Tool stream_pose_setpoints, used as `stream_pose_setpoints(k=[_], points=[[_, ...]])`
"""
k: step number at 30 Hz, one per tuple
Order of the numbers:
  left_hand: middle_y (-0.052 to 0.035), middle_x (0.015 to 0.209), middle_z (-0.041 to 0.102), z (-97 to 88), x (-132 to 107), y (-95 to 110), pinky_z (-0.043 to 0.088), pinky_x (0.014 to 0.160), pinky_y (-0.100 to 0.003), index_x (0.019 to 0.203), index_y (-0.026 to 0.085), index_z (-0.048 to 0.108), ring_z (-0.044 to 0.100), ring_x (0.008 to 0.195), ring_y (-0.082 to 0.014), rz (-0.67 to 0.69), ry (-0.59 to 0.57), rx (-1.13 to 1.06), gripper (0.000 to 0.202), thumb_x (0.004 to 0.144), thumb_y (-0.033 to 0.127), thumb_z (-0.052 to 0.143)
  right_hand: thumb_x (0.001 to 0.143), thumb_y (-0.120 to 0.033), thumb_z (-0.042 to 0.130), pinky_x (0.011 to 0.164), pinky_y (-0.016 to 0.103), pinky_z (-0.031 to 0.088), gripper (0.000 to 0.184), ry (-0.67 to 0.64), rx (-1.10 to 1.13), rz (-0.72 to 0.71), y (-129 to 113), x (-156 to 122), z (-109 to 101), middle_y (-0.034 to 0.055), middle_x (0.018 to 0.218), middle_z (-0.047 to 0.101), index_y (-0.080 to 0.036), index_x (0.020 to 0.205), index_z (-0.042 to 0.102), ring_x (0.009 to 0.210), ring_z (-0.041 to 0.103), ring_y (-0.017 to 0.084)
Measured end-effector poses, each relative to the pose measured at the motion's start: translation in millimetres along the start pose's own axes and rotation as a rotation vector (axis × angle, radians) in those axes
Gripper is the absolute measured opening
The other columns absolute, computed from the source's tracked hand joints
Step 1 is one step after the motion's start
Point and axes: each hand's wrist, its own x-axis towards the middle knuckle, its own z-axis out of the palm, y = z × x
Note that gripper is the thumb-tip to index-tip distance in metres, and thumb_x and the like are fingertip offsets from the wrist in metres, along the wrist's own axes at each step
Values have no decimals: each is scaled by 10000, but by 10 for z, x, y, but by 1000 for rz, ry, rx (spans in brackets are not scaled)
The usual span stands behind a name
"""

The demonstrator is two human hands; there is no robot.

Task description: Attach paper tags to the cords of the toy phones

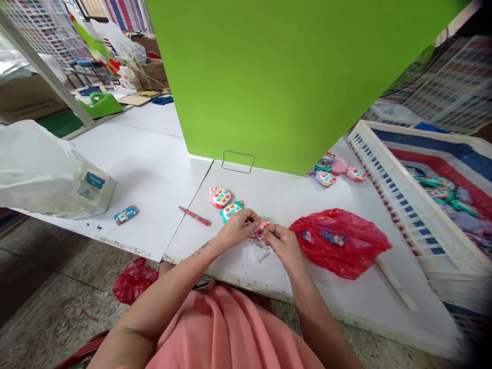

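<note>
Both of my hands meet over the front of the white table. My left hand (243, 225) pinches the left side of a small pink toy (262, 225), and my right hand (281, 239) grips its right side. The fingers partly cover the toy, so its exact shape is hard to make out. Just left of my left hand lies a green toy with round coloured buttons (231, 210), and behind it a similar pink one (220, 197). A small heap of white bits (255, 252) lies below my hands. Close to my right hand rests a red plastic bag (338, 241) with blue cards inside.
A red-handled craft knife (195, 216) and a blue toy card (126, 214) lie to the left, near a white plastic bag (54, 174). A large green board (261, 82) stands ahead. More toys (338, 168) and a white crate (407, 205) are at right, beside a wooden strip (396, 285).
</note>
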Motion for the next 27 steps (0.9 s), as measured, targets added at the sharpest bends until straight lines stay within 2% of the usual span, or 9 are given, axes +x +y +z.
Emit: stream_pose_setpoints(k=[4, 7, 11, 16, 21, 24, 27], points=[[-31, 774, 665, 4, -19, 9, 447, 753, -276, 776, 153, 644, 578, 773, -149, 120, -1, 151, 82, 808, 190, 578, 739, -382, 589, 482, 224, 373, 224, -31, 47, -36, -19, -8, 8, -16, 554, 544, -168, 677, 610, 508, 473, 116], [-33, 776, 681, 8, -23, 0, 454, 756, -277, 777, 166, 672, 586, 774, -152, 137, -4, 190, 97, 808, 179, 581, 734, -393, 599, 520, 232, 408, 226, -45, 104, -54, -14, -10, 19, -6, 611, 570, -168, 724, 617, 554, 498, 125], [-32, 798, 692, 24, -35, -25, 468, 707, -256, 820, 164, 681, 608, 754, -146, 76, 16, 92, 111, 811, 192, 574, 757, -407, 597, 558, 234, 425, 239, -61, 100, -101, 17, -12, 28, -3, 645, 570, -169, 753, 616, 588, 508, 125], [-14, 726, 674, 64, -39, -69, 483, 645, -235, 957, 144, 628, 611, 658, -122, -29, 33, -179, 211, 780, 259, 619, 771, -405, 599, 574, 239, 433, 238, -75, 83, -135, 49, -10, 30, -4, 640, 574, -169, 778, 620, 596, 521, 128], [-9, 692, 641, 24, -22, -47, 452, 575, -218, 805, 130, 636, 576, 615, -111, -88, 26, -213, 167, 771, 293, 623, 760, -394, 622, 556, 235, 447, 258, -59, 162, -96, 5, -30, 50, -7, 666, 600, -175, 889, 578, 581, 544, 122], [0, 670, 622, -31, -11, 5, 454, 610, -234, 783, 139, 633, 564, 624, -113, -33, 46, -159, 116, 793, 249, 598, 759, -383, 633, 526, 229, 445, 321, -22, 209, -81, -38, -58, 59, -24, 633, 601, -197, 988, 509, 557, 554, 125], [-22, 754, 624, -86, -1, 77, 460, 739, -275, 759, 158, 645, 572, 754, -142, 98, 106, 18, 88, 803, 220, 600, 777, -379, 621, 543, 243, 466, 382, 4, 242, -94, -67, -84, 57, -21, 641, 613, -208, 1079, 462, 567, 572, 132]])
